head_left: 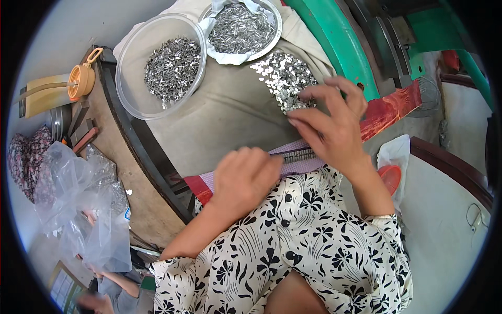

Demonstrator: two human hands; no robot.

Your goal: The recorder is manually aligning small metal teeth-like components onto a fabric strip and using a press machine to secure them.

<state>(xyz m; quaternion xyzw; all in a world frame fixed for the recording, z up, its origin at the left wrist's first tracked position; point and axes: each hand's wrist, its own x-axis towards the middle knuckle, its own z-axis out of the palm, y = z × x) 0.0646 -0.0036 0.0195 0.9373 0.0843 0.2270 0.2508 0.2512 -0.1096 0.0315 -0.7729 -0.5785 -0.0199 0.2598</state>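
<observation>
At the far left we see crumpled clear plastic bags (83, 209) and a patterned cloth (26, 159), both partly cut off by the dark rim; what lies under the bags is hidden. Above them an orange-lidded container (81, 79) lies on its side. Next comes a clear plastic bowl (157, 63) of small metal pieces, then a second bowl (246, 29) lined with white plastic, its top edge cut off. The bench (230, 110) is covered with grey-brown cloth. Our left hand (246, 178) rests knuckles-up at the bench edge, fingers curled under, so we cannot tell whether it holds anything. Beside it lies a pinkish strip (295, 157) carrying a row of metal pieces, partly covered by both hands. Our right hand (332, 125) hovers with fingers spread narrowly, tips touching a loose heap of shiny metal pieces (282, 78); any piece pinched there is too small to make out. Behind stands a green machine frame (334, 42); a red bar (392, 107) runs to the right.
</observation>
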